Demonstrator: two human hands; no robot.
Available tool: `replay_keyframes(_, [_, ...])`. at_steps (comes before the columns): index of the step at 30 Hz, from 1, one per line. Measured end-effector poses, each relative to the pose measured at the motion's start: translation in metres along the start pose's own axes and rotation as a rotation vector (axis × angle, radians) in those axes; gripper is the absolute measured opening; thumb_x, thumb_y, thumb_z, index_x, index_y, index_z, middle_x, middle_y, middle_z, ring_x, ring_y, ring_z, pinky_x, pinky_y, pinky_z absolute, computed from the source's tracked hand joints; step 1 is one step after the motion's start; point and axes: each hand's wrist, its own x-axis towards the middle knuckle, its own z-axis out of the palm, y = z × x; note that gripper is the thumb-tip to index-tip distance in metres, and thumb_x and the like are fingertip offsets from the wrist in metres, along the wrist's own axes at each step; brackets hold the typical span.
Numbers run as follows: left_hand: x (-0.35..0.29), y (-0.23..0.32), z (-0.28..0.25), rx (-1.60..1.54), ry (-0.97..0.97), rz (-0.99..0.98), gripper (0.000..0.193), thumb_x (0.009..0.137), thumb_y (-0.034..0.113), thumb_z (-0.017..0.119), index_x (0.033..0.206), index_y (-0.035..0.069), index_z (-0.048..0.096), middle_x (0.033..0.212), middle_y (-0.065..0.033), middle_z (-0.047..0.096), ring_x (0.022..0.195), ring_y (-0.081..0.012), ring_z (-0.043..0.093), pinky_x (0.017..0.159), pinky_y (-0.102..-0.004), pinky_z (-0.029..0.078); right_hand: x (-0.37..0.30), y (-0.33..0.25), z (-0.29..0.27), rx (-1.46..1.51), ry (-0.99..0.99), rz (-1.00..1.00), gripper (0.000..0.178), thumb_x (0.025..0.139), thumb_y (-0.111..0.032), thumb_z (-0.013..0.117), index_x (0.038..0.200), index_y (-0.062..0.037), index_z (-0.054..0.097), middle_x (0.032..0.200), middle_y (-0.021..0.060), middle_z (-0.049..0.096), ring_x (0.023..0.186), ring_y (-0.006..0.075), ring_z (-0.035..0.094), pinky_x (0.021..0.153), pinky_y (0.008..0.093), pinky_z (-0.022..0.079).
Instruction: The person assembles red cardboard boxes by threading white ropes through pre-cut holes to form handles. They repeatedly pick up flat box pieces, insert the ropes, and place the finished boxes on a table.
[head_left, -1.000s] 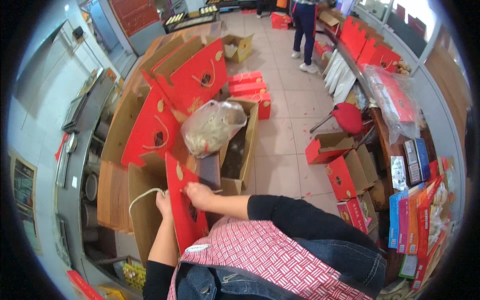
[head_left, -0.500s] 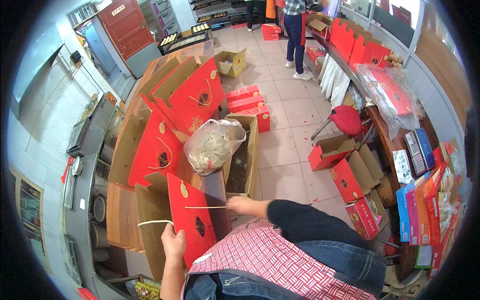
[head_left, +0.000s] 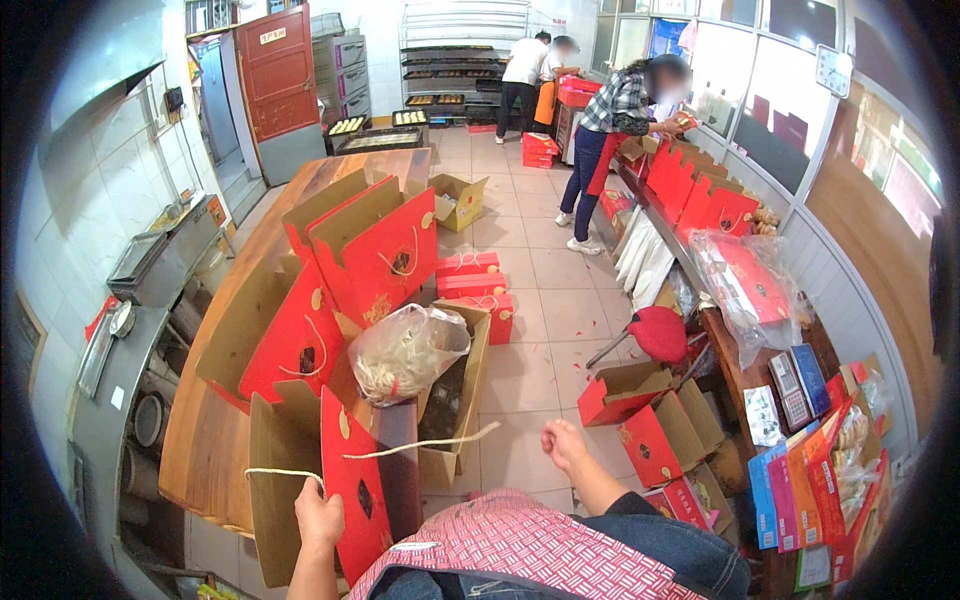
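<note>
A red gift box (head_left: 354, 505) with a brown cardboard inside stands open-topped at the near end of the wooden table. My left hand (head_left: 320, 517) is closed at the box's edge on a pale cord (head_left: 283, 471), whose loose part stretches left across the cardboard. From the outer red face another length of cord (head_left: 430, 441) sticks out to the right, its end free. My right hand (head_left: 566, 446) hangs over the floor, right of that cord end and apart from it. Its fingers are curled in, with nothing visible in them.
A clear plastic bag of pale cords (head_left: 405, 355) rests by an open brown carton (head_left: 455, 400). More red boxes (head_left: 375, 255) stand on the wooden table (head_left: 205, 440). At right are a red stool (head_left: 657, 335), open boxes (head_left: 655, 440) and a cluttered counter. Several people work farther back.
My right hand has let go of the cord and moved right. The cord now sticks out loose. My left hand keeps its hold, and the view has tilted up toward the room.
</note>
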Motion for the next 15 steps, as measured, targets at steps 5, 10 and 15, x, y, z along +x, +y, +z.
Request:
replay_keyframes(5, [-0.006,0.016,-0.004,0.078,-0.005,-0.019,0.015,0.07,0.007,0.053,0.081,-0.003,0.051,0.075,-0.0225,0.059,0.075,-0.0369,0.059,0.068,-0.0413,0.045,-0.012,-0.034,0.098,-0.329,-0.276,-0.095,0.015,0.086,-0.018,0.054,0.088,-0.005,0.061,0.089,0.0068,0.062,0.074,0.0143,0.06,0.064,0.0254,0.049])
replay_keyframes(10, [-0.004,0.004,0.003,0.044,-0.016,0.015,0.016,0.071,0.007,0.053,0.083,-0.003,0.051,0.077,-0.0234,0.059,0.077,-0.038,0.059,0.069,-0.0425,0.044,-0.039,0.068,0.236,-0.884,-0.68,-0.75,0.064,0.073,-0.012,0.063,0.127,0.0004,0.033,0.121,0.0195,0.047,0.093,0.0251,0.058,0.081,0.033,0.048])
replay_keyframes(15, [-0.001,0.0,0.006,0.096,0.013,-0.041,0.017,0.072,0.008,0.052,0.085,-0.002,0.053,0.082,-0.0241,0.06,0.081,-0.0393,0.058,0.072,-0.0439,0.045,-0.055,0.121,0.3,-1.042,-0.527,-0.323,0.039,0.075,-0.016,0.06,0.108,0.0002,0.047,0.087,0.0208,0.059,0.086,0.0388,0.057,0.072,0.045,0.044])
